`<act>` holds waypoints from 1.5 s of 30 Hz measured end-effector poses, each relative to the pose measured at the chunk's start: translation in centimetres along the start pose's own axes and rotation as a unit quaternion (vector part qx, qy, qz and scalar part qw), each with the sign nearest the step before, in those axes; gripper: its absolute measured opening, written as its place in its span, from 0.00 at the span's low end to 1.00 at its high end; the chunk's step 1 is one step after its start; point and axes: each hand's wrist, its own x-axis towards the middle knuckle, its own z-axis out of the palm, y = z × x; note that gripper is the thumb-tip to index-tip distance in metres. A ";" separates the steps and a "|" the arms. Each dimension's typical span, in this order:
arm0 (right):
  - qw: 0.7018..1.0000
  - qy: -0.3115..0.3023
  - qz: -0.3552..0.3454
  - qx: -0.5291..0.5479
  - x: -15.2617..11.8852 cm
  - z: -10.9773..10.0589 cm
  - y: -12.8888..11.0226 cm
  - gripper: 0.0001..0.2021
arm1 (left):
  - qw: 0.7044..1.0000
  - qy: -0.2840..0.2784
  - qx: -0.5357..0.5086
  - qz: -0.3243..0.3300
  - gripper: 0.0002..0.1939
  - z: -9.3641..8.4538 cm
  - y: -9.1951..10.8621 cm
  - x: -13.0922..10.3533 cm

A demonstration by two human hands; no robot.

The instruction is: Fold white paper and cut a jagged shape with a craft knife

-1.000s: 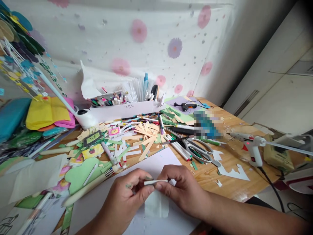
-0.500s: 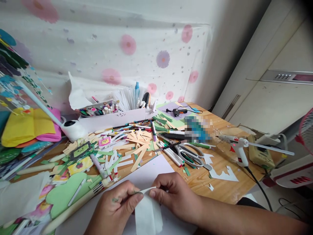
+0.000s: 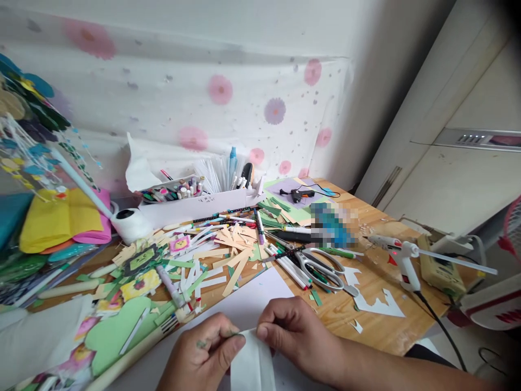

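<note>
A folded piece of thin white paper [image 3: 251, 361] hangs between my two hands, low in the middle of the view. My left hand [image 3: 207, 347] pinches its upper left corner between thumb and forefinger; green stains show on the fingers. At the upper right corner, my right hand [image 3: 291, 336] grips the paper the same way, with its other fingers curled in. Both hands are above a large white sheet [image 3: 260, 290] lying on the wooden table. The lower end of the held paper runs out of view.
Scissors [image 3: 321, 267] and pens lie beyond my right hand. A white glue gun [image 3: 407, 263] stands at the right, its cord trailing forward. Paper strips [image 3: 234, 247], a green cut-out [image 3: 112, 331] and a long pale roll [image 3: 134, 347] lie left. Behind is a marker box [image 3: 199, 208].
The whole scene sits slightly lower and further right in the view. The top edge of the held paper now looks straighter and its front flatter. Both hands keep their pinch.
</note>
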 end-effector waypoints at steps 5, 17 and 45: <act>0.989 -0.076 0.008 0.129 0.0 0.3 0.3 0.23 | 0.996 0.068 -0.046 -0.014 0.16 0.4 0.7 0.0; 0.982 -0.003 0.055 0.182 -0.2 -0.7 -1.6 0.18 | 0.975 0.167 -0.147 0.025 0.20 -0.6 1.7 0.1; 0.991 0.082 0.001 -0.110 4.2 -1.3 -3.7 0.17 | 0.954 0.011 -0.297 -0.044 0.16 0.4 1.5 0.0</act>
